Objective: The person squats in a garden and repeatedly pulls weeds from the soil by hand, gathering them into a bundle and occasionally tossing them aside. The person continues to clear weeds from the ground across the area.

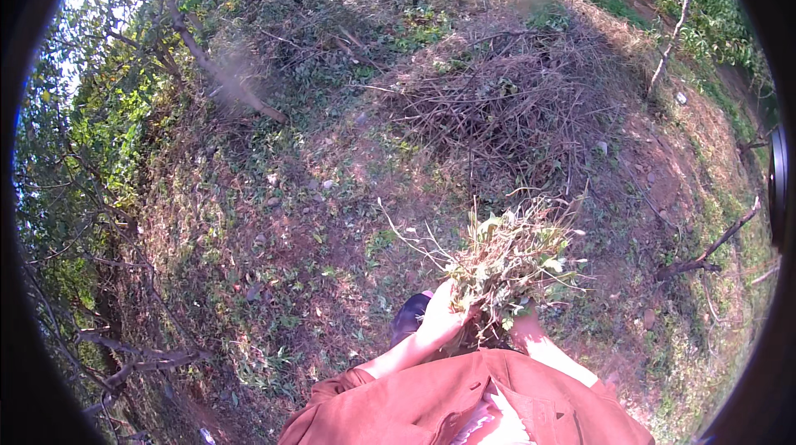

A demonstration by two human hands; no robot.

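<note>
Between my two hands I hold a tangled bundle of dry grass, weeds and green leaves [507,258] in front of my body. My left hand [444,308] grips its left side, with the fingers partly hidden under the stems. On the other side my right hand [527,324] supports the lower right of the bundle, its fingers mostly covered by the leaves. Thin stalks stick out to the upper left and right. Beyond the bundle lies a wide pile of dry twigs and brush [497,96].
A bare branch [214,65] leans at the upper left, near leafy shrubs [112,128]. Forked dead branches stand at the right [709,258] and lower left [143,361]. Small stones [328,184] dot the weedy ground. My dark shoe [407,317] shows beside my left hand.
</note>
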